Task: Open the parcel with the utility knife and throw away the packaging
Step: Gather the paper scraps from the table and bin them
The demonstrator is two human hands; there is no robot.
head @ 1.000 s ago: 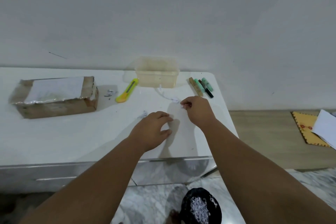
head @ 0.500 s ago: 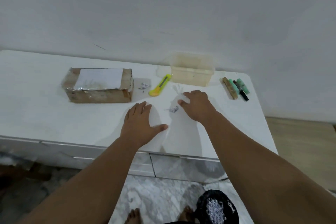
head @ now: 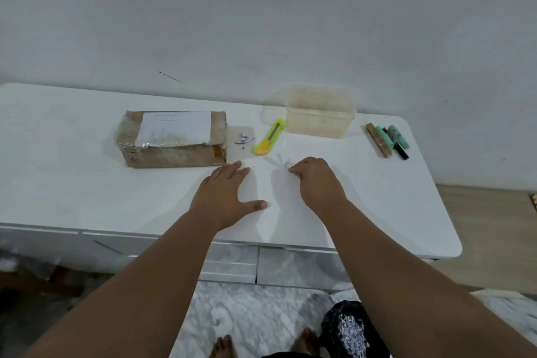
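Observation:
The parcel (head: pixel 174 152), a brown cardboard box wrapped in clear tape with a white label on top, lies at the table's left middle. A yellow utility knife (head: pixel 268 138) rests just right of it, with its blade end pointing away from me. My left hand (head: pixel 226 195) lies flat on the table, fingers spread, its fingertips close to the parcel's near right corner. My right hand (head: pixel 316 180) has curled fingers pinched on a thin clear scrap of packaging (head: pixel 280 158), below the knife.
Small torn scraps (head: pixel 244 139) lie between parcel and knife. A clear plastic container (head: pixel 318 119) stands at the back, with markers and a wooden stick (head: pixel 389 139) to its right. A black bin bag (head: pixel 351 328) holding shredded paper sits on the floor by my feet, below the white table (head: pixel 72 183).
The view has swung left, bringing the parcel nearer the centre. My left hand opened from a loose curl and slid flat toward the parcel. My right hand stays pinched on the scrap.

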